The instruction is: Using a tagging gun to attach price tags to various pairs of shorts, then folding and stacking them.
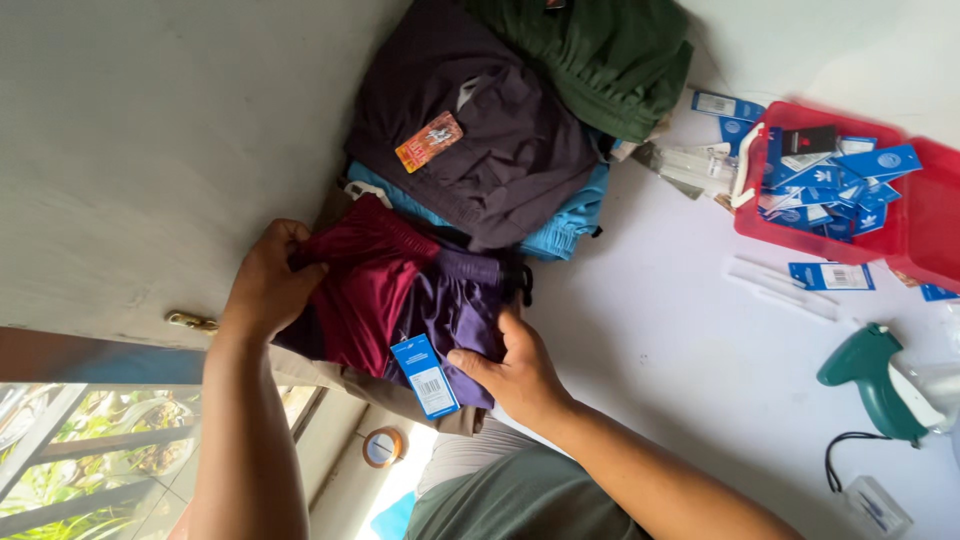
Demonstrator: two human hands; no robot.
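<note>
My left hand (268,285) grips the far edge of a maroon folded garment (365,285) in a small stack before me. Beside it lies a purple garment (462,305) with a blue hang tag (425,375) at its near edge; my right hand (515,372) holds the purple cloth close to that tag. A beige garment (345,380) shows under both. Beyond them stands a taller pile: a dark purple garment (490,150) with an orange tag (428,141), a light blue one (575,215) beneath, and a dark green one (600,55) on top at the back.
A red plastic box (800,235) with several blue tags stands on the white surface at the right. Loose tags (832,276) and clear plastic fastener strips (780,285) lie near it. A green tagging gun (872,385) rests at the right edge. A door with a brass handle (192,321) is at left.
</note>
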